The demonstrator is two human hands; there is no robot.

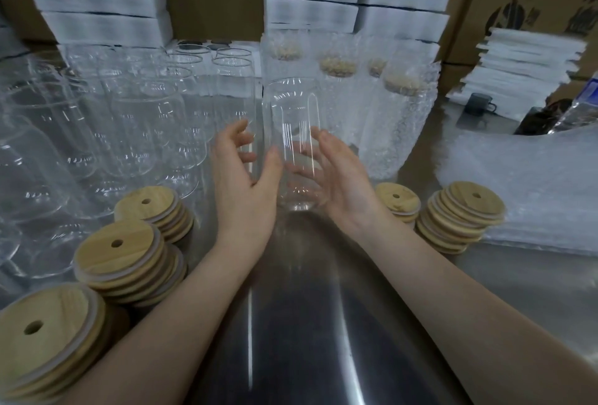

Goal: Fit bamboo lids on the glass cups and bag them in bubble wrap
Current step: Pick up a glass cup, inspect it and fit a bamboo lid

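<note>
As our hands flank it, the tall clear glass cup stands upright on the grey steel counter at 12 o'clock. Left hand at its 9, right hand at its 3. Both spread wide, gripping nothing, equally near.

Both arms out in front of me, bare to the elbow, left forearm and right forearm angling in toward the middle. Left hand is up on its edge, palm turned right, left fingers splayed and loose, left thumb pointing up. Right hand mirrors it, palm facing left, right thumb raised. How far my right fingers curl, I can't tell.
</note>
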